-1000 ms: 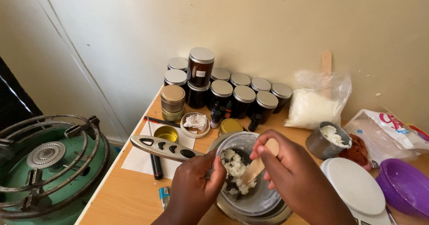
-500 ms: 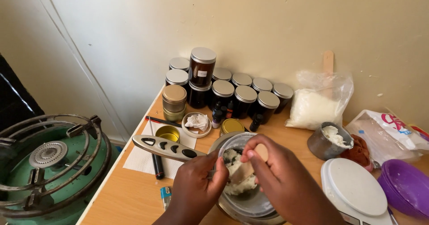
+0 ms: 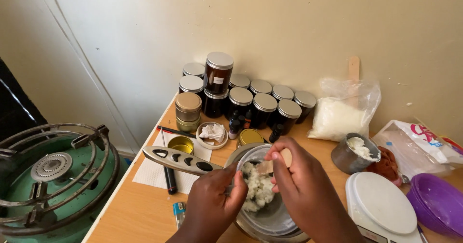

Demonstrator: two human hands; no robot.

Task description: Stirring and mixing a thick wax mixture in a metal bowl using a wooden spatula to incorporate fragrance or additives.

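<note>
A clear bowl (image 3: 272, 219) of white waxy lumps (image 3: 255, 187) sits in a metal pot, whose slotted silver handle (image 3: 179, 160) sticks out to the left. My left hand (image 3: 212, 207) is closed at the bowl's left rim, fingertips touching the lumps. My right hand (image 3: 301, 187) hovers over the bowl and pinches a short flat wooden stick (image 3: 266, 166), its tip just above the white mass. Both hands nearly meet over the bowl.
Behind the bowl stand several dark jars with silver lids (image 3: 251, 103), gold tins (image 3: 188, 109) and a bag of white flakes (image 3: 340, 117). To the right are a metal cup (image 3: 352, 155), white scale (image 3: 381, 205) and purple bowl (image 3: 436, 202). A green gas burner (image 3: 48, 175) sits left of the table.
My right hand has lifted the wooden stick from deep in the white lumps to just above them. My left hand stays at the bowl's rim.
</note>
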